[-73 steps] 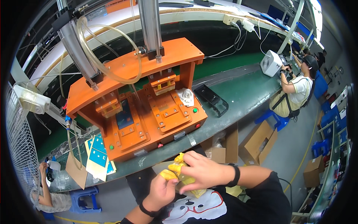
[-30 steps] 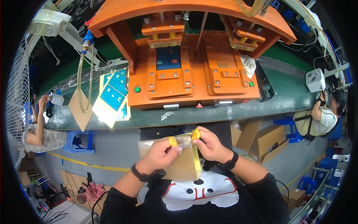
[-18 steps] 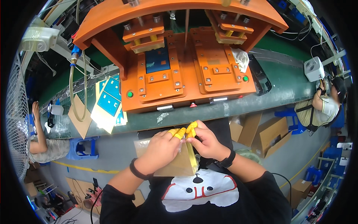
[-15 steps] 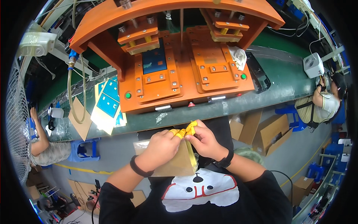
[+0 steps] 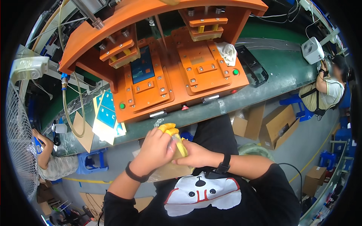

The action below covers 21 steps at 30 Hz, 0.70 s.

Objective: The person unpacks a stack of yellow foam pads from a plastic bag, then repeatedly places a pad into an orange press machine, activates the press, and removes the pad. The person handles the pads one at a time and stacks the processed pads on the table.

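Below the bench edge, in front of my body, I hold a packet of thin sheets with a yellow edge (image 5: 181,149) in a clear plastic wrapping. My left hand (image 5: 155,150) is closed over its upper left part, with yellow finger cots on the fingers. From the right, my right hand (image 5: 197,155) grips the packet's side, thumb and fingers around it. Much of the packet is hidden by my hands. Beyond them stands an orange two-station press (image 5: 147,109), with a dark blue panel (image 5: 141,67) lying in its left station.
Blue-and-cream sheets (image 5: 106,115) and a brown board (image 5: 83,128) lie on the green bench left of the press. A white cloth (image 5: 227,52) and a black tray (image 5: 250,66) are at its right. Open cartons (image 5: 279,128) stand below. People sit at both sides.
My hands have drawn apart from the packet's top corner. The right hand has moved down along its side, and the packet has turned edge-up. The whole view has shifted slightly.
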{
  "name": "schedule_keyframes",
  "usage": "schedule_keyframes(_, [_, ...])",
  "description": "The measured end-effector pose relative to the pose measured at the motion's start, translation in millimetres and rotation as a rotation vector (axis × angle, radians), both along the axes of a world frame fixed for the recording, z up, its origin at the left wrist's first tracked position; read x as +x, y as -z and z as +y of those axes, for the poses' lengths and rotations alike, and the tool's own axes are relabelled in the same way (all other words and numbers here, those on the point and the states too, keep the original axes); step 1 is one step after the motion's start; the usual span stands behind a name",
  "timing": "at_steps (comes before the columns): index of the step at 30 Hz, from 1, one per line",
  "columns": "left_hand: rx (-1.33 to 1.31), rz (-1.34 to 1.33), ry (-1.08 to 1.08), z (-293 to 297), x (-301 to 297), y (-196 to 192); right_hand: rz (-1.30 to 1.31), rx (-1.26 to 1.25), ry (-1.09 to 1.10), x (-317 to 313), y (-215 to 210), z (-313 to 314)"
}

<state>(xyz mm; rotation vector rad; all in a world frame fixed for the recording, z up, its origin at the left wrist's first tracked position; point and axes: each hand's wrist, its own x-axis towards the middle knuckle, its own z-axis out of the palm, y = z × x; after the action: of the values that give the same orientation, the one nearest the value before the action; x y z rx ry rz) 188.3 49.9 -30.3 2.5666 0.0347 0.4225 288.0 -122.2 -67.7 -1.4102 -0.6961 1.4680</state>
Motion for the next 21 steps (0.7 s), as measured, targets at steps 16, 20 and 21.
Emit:
schedule_keyframes(16, [0.676, 0.460, 0.236, 11.4, -6.4, -147.2, -0.796, 0.167, -0.405, 19.1, -120.5, 39.1])
schedule_keyframes(20, [0.648, 0.354, 0.132, 15.4, -28.5, -135.7, -0.972, 0.182, -0.394, 8.3, -122.6, 42.6])
schedule_keyframes(21, [0.611, 0.301, 0.085, 17.8, -37.0, -125.7, -1.013, 0.208, -0.363, 0.9, -116.7, 41.2])
